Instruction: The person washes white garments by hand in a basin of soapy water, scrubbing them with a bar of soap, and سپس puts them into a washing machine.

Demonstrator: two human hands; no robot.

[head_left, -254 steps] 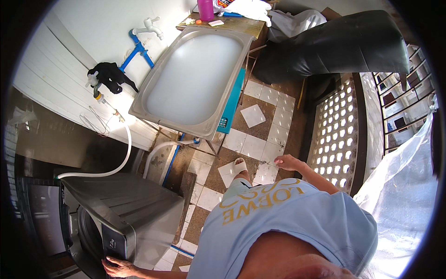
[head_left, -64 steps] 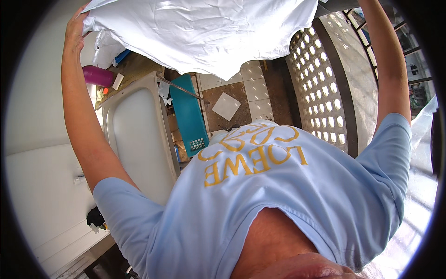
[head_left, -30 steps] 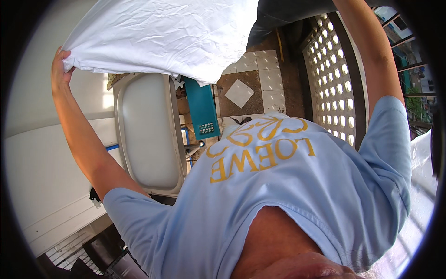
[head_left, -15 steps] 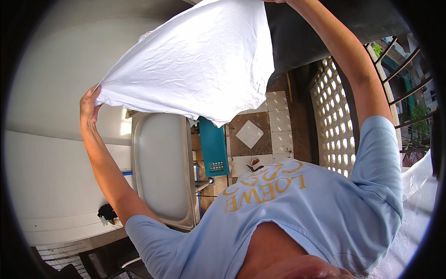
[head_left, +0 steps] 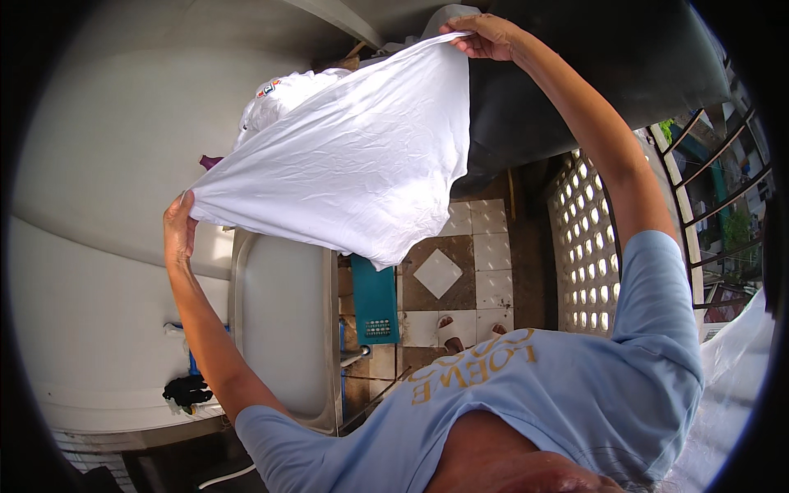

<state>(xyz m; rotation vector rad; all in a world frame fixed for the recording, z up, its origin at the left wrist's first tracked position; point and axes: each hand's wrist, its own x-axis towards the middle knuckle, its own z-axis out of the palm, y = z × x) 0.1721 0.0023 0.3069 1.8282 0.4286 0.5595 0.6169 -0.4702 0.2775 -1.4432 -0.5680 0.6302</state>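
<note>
A white cloth (head_left: 353,156), thin and wrinkled, is stretched between my two raised hands. My left hand (head_left: 178,226) pinches its lower left corner, over the left side of the sink. At the upper right, my right hand (head_left: 485,37) grips another corner, its fingers closed on the fabric. The lower edge sags free between them and hangs over the far end of the metal sink (head_left: 333,329). Whether the cloth is a garment I cannot tell. Behind it lies a bunched white fabric (head_left: 288,94) with a small coloured mark.
A teal board (head_left: 374,300) with a row of holes stands right of the sink, near a tap (head_left: 357,355). Tiled floor (head_left: 493,271) shows beyond. A perforated block wall (head_left: 585,246) and window bars (head_left: 723,181) border the right. A black item (head_left: 187,390) lies at the left.
Both hands and the cloth have come lower in view. My right hand, mostly cut off before, now shows fully, and the bunched white fabric behind has come into sight.
</note>
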